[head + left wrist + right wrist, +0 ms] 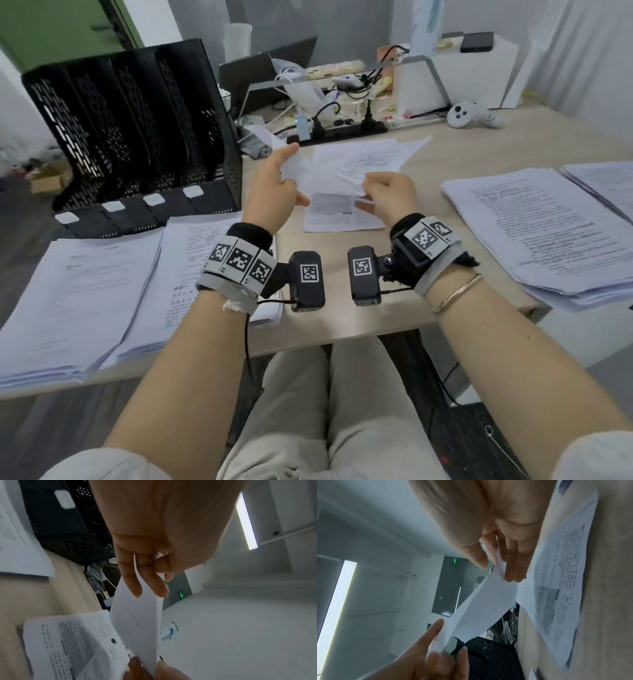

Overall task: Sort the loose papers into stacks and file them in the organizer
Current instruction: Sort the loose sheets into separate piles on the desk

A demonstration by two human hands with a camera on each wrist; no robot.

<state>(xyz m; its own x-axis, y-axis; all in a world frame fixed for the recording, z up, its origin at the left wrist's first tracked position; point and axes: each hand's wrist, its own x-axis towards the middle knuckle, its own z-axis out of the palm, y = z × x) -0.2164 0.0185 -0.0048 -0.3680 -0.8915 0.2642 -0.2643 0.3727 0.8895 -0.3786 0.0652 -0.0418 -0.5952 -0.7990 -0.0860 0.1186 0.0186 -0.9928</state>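
Both hands pinch one loose sheet (329, 171) above the worktop (445, 150) centre: left hand (274, 192) and right hand (390, 193) fingers clamped on opposite edges. Keep it taut, read the header, drop it on the matching stack (534, 229); organizer (137, 126) far left.

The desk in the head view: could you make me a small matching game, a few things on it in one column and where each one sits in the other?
Things:
1. black organizer
2. held sheet
3. white controller
4. power strip

Places:
A. far right of the desk
B. between both hands, off the desk
C. back left corner
D. back middle, behind the loose papers

Pairs: 1-C, 2-B, 3-A, 4-D
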